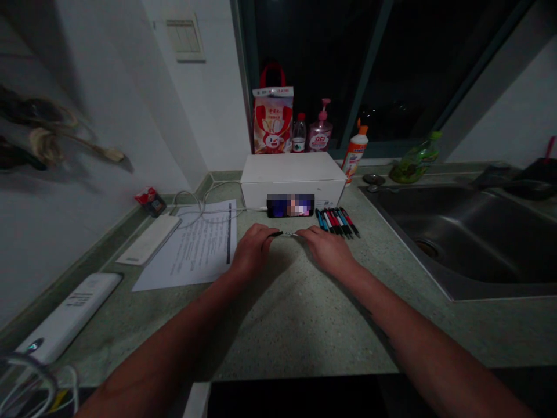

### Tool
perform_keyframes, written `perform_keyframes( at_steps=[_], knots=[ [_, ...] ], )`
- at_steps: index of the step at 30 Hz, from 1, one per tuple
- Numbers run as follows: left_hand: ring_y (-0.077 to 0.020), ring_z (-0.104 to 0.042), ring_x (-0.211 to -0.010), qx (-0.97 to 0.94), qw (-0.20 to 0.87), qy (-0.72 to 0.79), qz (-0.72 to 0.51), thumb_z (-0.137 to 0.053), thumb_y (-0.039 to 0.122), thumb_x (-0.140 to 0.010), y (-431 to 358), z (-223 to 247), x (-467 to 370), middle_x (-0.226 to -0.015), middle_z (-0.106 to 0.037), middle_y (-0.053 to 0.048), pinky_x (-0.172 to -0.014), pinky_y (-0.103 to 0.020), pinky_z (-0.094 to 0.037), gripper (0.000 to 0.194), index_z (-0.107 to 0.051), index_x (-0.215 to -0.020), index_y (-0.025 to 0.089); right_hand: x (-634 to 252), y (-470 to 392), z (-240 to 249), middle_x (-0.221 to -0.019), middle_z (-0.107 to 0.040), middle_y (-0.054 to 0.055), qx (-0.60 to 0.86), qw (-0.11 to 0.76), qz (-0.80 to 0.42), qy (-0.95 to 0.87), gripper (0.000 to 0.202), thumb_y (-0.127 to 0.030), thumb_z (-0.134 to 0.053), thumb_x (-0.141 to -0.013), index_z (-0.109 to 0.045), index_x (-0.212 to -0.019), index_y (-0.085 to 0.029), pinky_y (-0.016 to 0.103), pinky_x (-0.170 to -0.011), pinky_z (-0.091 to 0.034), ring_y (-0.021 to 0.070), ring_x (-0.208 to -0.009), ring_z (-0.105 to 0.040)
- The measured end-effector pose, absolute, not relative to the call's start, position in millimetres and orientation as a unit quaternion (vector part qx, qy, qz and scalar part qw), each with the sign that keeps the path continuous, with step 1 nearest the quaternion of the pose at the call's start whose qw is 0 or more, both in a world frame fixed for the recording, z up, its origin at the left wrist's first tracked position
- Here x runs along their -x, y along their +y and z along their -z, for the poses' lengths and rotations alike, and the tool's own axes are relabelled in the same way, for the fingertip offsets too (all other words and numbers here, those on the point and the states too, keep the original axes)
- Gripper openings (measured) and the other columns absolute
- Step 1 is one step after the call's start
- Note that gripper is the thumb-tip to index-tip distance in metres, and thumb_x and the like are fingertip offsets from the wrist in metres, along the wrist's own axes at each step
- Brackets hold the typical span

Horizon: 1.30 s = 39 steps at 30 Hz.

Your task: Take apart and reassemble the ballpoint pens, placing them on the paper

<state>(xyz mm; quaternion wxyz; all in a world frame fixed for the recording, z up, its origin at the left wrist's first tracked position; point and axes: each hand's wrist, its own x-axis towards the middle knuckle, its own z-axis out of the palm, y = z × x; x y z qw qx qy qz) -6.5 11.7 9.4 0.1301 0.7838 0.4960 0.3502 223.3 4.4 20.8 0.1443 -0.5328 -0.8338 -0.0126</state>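
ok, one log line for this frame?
left hand: holds pen | right hand: holds pen | pens row: right of phone

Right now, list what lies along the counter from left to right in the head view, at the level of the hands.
Printed sheet → left hand → thin pen part held between both hands → right hand → sink.

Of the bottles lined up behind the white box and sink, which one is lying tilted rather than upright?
The green bottle behind the sink; it leans over, while the orange-capped bottle and pink pump bottle stand upright.
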Motion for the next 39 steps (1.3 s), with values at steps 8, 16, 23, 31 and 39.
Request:
perform_keyframes(
  at_steps=[8, 16, 23, 31, 39],
  knots=[
    [-0.0211, -0.062, -0.1, -0.793, 0.145, 0.495, -0.322, -0.048, 0.019, -0.097, 10, -8, 4, -0.101, -0.068, -0.006, -0.09, -0.036, -0.053, 0.03, -0.075, -0.109, 0.025, -220, 3, -22, -0.114, -0.071, 0.007, 0.513, 0.146, -0.012, -0.846, 0.038, -0.014, -0.051, -0.099, -0.066, -0.131, -0.029, 0.032, -0.078, -0.05, 0.0226, -0.098, -0.068],
    [-0.0188, -0.069, -0.081, -0.733, 0.298, 0.501, -0.351, -0.051, 0.028, -0.097, 9, -5, 2, -0.089, -0.075, -0.005, -0.077, -0.034, -0.055, 0.024, -0.072, -0.105, 0.018, -215, 2, -19, -0.105, -0.072, 0.007, 0.452, 0.254, -0.102, -0.849, 0.018, -0.02, -0.057, -0.1, -0.071, -0.112, -0.021, 0.035, -0.091, -0.051, 0.0214, -0.102, -0.066],
    [-0.018, -0.07, -0.081, -0.698, 0.334, 0.507, -0.379, -0.064, 0.023, -0.088, 10, -2, 1, -0.087, -0.075, -0.003, -0.077, -0.034, -0.055, 0.01, -0.071, -0.093, 0.019, -217, 1, -21, -0.104, -0.073, 0.006, 0.446, 0.249, -0.111, -0.853, 0.019, -0.019, -0.059, -0.099, -0.073, -0.112, -0.021, 0.034, -0.088, -0.052, 0.0209, -0.1, -0.068],
    [-0.0173, -0.069, -0.088, -0.738, 0.262, 0.46, -0.417, -0.072, 0.01, -0.078, 9, -4, 0, -0.095, -0.072, -0.003, -0.081, -0.032, -0.057, 0.019, -0.071, -0.094, 0.02, -216, 3, -13, -0.101, -0.073, 0.007, 0.434, 0.253, -0.119, -0.856, 0.024, -0.02, -0.053, -0.102, -0.073, -0.114, -0.022, 0.033, -0.082, -0.052, 0.0217, -0.096, -0.069],
    [-0.0188, -0.069, -0.082, -0.687, 0.326, 0.516, -0.395, -0.066, 0.026, -0.086, 6, -9, -2, -0.085, -0.073, -0.003, -0.081, -0.033, -0.055, 0.008, -0.07, -0.085, 0.018, -215, 3, -15, -0.102, -0.073, 0.007, 0.445, 0.247, -0.119, -0.853, 0.022, -0.023, -0.053, -0.102, -0.072, -0.113, -0.021, 0.035, -0.085, -0.052, 0.0223, -0.098, -0.068]
  ],
)
